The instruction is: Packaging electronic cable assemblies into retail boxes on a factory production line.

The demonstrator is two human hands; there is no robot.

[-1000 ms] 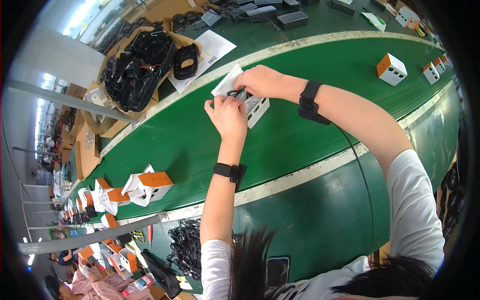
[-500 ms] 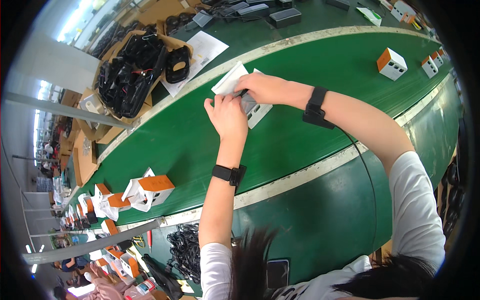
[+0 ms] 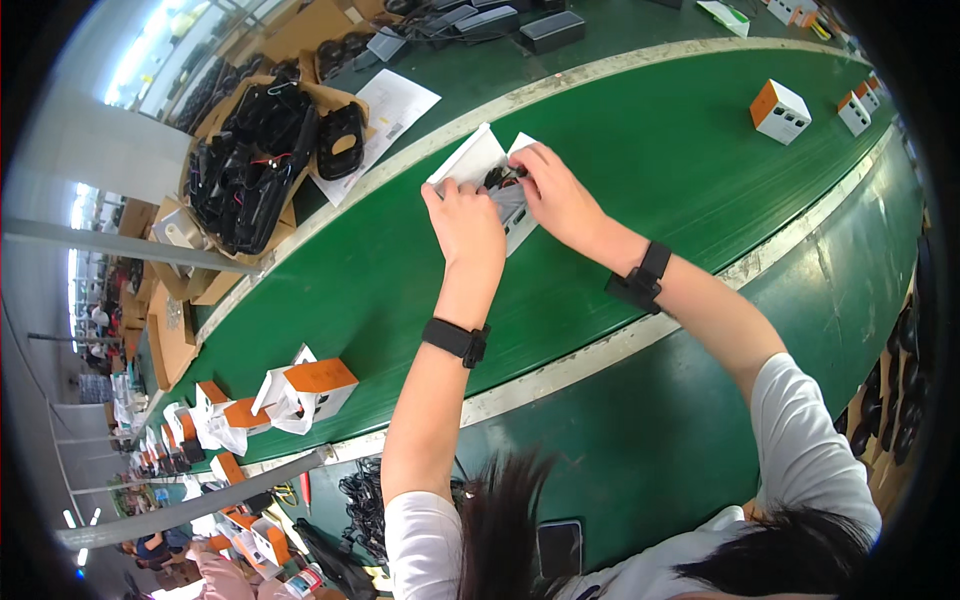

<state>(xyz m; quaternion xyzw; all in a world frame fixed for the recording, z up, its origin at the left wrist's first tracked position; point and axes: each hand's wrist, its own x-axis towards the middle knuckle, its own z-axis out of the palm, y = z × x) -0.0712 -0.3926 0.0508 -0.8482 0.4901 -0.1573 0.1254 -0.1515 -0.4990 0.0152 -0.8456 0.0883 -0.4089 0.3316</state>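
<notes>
An open white box (image 3: 516,236) stands on the green conveyor belt, its large white flap (image 3: 474,158) raised on the far left. Inside it lie a bundle of thin black cable (image 3: 503,178) and some greyish plastic wrapping. My left hand (image 3: 466,222) grips the box's left edge, fingers curled over the rim beside the flap. At the right side of the opening, my right hand (image 3: 562,200) pinches the black cable between thumb and fingers. The palms hide part of the box.
Orange-and-white boxes stand on the belt to the left (image 3: 322,388) and far right (image 3: 780,112). Beyond the belt are a carton of black plastic parts (image 3: 250,165), a paper sheet (image 3: 385,125) and black adapters (image 3: 552,32). A phone (image 3: 559,548) lies on the near table; a metal bar (image 3: 200,505) crosses the left.
My right hand has drawn back to the right side of the box opening, uncovering the black cable inside. My left hand stays at the left edge. The view has shifted slightly.
</notes>
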